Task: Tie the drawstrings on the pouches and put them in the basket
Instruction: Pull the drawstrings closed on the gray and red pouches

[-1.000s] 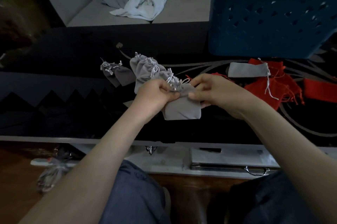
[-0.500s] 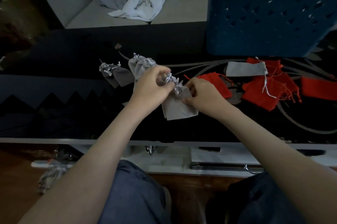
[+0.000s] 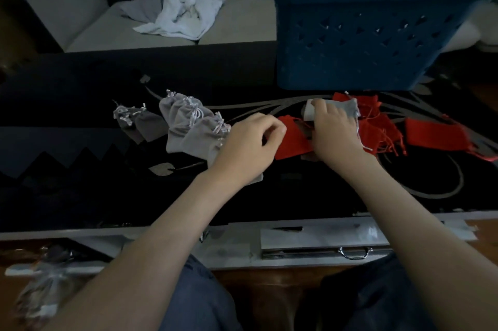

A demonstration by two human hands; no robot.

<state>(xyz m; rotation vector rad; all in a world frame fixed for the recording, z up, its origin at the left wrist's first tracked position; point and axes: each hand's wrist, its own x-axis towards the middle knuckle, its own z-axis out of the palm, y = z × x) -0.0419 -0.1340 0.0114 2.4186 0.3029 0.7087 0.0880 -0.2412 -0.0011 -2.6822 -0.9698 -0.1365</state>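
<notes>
Moved: both hands have left the grey pouch they were working on mid-counter. The right hand (image 3: 334, 131) has crossed to the pile under the basket and the left hand (image 3: 248, 147) has dropped onto the row.
Counter (image 3: 80, 169): dark and glossy; carries everything below.
Basket (image 3: 363, 42): blue, far right of the counter. Its inside is not visible, so I can't say what's in it.
Red pouches (image 3: 442, 134): loose heap in front of the basket, mouths open, strings tangled.
Tied grey pouches (image 3: 183, 126): overlapping row left of centre, necks cinched, none in the basket yet.
Last grey pouch (image 3: 254, 180): near end of that row, mostly hidden under the left hand.
Left hand state: fingers loosely curled over that pouch; can't tell whether it is pinching anything.
Right hand state: fingers curled round the left end of the untied grey pouch (image 3: 349, 108), which lies on top of the red heap.
Drawstring (image 3: 365, 147): white, trailing off that pouch across the red ones.
Risk 1: lifting the grey pouch may drag red pouches along if the trailing drawstring catches their strings.
Risk 2: the tied row could get nudged out of place by the left wrist, since it sits right on it.
Risk 3: tied pouches are piling up on the counter, so the basket step is easy to miss.
</notes>
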